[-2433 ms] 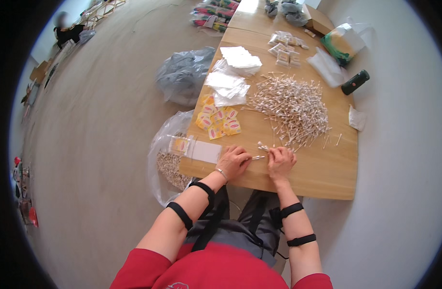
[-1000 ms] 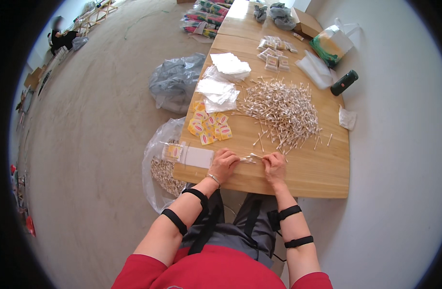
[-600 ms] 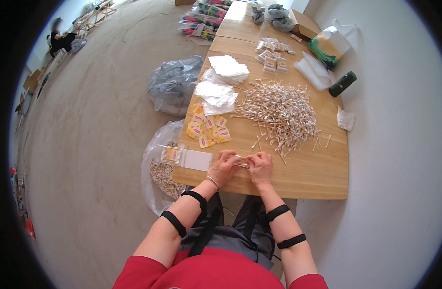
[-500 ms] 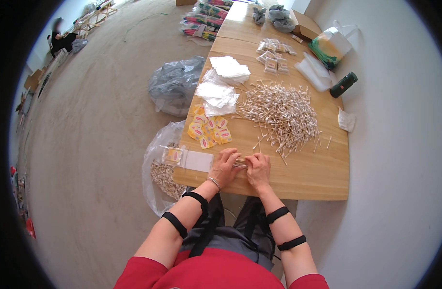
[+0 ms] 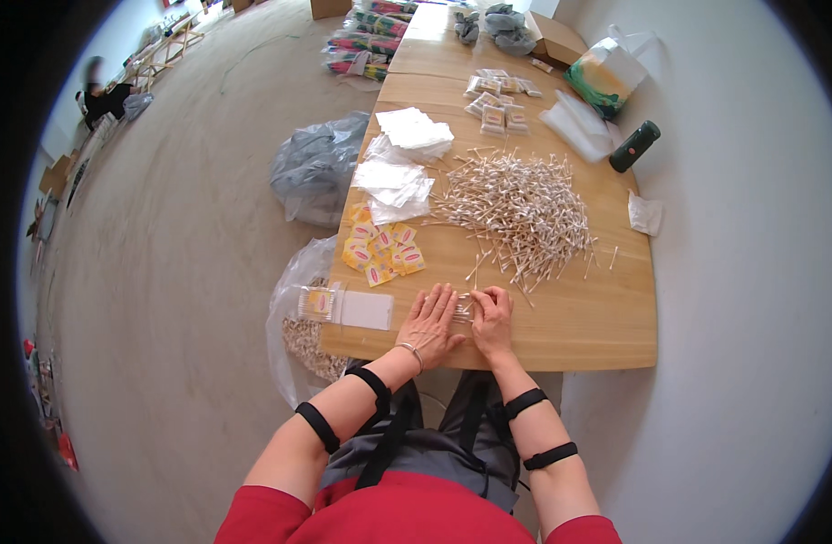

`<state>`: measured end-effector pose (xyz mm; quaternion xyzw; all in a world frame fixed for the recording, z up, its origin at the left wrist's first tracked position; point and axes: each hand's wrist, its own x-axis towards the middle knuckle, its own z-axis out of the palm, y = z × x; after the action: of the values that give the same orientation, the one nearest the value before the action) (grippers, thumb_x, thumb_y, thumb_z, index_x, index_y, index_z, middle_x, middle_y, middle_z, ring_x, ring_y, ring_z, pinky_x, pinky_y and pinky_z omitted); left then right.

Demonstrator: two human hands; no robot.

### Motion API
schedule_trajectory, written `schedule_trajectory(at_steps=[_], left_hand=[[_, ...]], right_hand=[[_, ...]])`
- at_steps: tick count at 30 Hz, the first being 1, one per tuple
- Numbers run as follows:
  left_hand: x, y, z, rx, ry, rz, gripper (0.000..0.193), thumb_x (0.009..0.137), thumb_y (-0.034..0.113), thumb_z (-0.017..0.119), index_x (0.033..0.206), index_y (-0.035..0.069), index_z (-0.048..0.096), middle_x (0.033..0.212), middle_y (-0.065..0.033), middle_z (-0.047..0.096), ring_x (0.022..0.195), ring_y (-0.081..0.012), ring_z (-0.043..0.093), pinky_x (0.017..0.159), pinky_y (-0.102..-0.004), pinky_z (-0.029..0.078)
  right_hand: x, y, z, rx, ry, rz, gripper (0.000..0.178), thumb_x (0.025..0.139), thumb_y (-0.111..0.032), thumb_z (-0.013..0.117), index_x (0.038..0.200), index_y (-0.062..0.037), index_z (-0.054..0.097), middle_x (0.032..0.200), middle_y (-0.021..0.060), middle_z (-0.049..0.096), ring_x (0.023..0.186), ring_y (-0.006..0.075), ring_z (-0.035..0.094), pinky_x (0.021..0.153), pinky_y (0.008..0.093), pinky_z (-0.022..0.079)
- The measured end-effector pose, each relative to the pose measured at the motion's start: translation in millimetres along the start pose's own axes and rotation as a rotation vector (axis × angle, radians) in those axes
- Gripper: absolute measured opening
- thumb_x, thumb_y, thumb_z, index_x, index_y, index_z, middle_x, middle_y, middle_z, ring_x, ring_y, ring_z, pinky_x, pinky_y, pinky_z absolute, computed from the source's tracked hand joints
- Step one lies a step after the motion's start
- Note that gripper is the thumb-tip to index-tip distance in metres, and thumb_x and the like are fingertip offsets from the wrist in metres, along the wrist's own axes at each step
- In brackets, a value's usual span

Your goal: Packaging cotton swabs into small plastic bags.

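A small row of cotton swabs (image 5: 462,309) lies on the table between my hands. My left hand (image 5: 428,326) is stretched out flat at its left side, fingers together and extended, partly covering it. With curled fingers, my right hand (image 5: 492,319) grips the swabs' right end; the fingertips are partly hidden. Just beyond is a large loose heap of cotton swabs (image 5: 525,213). Left of my left hand sits a white card (image 5: 367,310), beside a clear packet of swabs with a yellow label (image 5: 318,304) at the table's edge.
Yellow printed cards (image 5: 384,254) and white plastic sleeves (image 5: 398,181) lie along the left side of the wooden table (image 5: 579,335). Packed swab packets (image 5: 497,100), a dark green bottle (image 5: 635,147) and a carton (image 5: 570,45) stand farther off. A clear bag of swabs (image 5: 302,340) hangs below left.
My left hand has gone from curled fingers around the swabs to lying flat beside them. My right hand has stayed at their right end. The view has shifted slightly.
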<state>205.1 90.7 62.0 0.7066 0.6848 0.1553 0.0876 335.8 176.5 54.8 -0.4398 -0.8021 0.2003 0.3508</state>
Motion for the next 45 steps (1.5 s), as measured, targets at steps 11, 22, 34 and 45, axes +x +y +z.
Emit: schedule_trajectory(at_steps=[11, 22, 34, 45], left_hand=[[24, 2, -12, 0.137, -0.231, -0.088, 0.092, 0.084, 0.067, 0.040, 0.147, 0.004, 0.015, 0.154, -0.0135, 0.011, 0.143, -0.0273, 0.004, 0.114, -0.0477, -0.001], [1, -17, -4, -0.497, 0.264, -0.088, 0.066, 0.081, 0.017, 0.066, 0.137, 0.001, 0.034, 0.131, -0.0191, 0.044, 0.123, -0.0322, 0.042, 0.104, -0.0378, 0.033], [6, -38, 11, -1.392, 0.456, -0.437, 0.037, 0.091, 0.000, 0.042, 0.127, -0.002, 0.048, 0.128, -0.0110, 0.053, 0.121, -0.0184, 0.048, 0.104, -0.0286, 0.035], [6, -42, 11, -1.714, 0.543, -0.579, 0.032, 0.093, 0.000, 0.040, 0.123, -0.003, 0.051, 0.124, -0.0110, 0.054, 0.119, -0.0187, 0.049, 0.104, -0.0312, 0.039]], right_hand=[[6, 25, -2, -0.040, 0.199, 0.091, 0.007, 0.078, -0.003, 0.061, 0.085, -0.0036, 0.062, 0.093, 0.0111, 0.053, 0.091, 0.0308, 0.051, 0.083, 0.0407, 0.042], [10, 17, -14, -0.056, 0.087, 0.068, 0.016, 0.074, -0.006, 0.065, 0.090, -0.0052, 0.061, 0.101, 0.0137, 0.049, 0.097, 0.0323, 0.048, 0.086, 0.0423, 0.040], [-13, -36, 6, -0.473, -0.592, -0.265, 0.092, 0.085, -0.056, 0.050, 0.144, 0.0047, 0.014, 0.152, 0.0208, 0.010, 0.142, 0.0329, 0.004, 0.115, 0.0438, 0.005], [-6, -37, 15, -0.471, -0.447, -0.270, 0.079, 0.085, -0.045, 0.055, 0.142, 0.0012, 0.024, 0.147, 0.0174, 0.024, 0.140, 0.0328, 0.015, 0.114, 0.0483, 0.008]])
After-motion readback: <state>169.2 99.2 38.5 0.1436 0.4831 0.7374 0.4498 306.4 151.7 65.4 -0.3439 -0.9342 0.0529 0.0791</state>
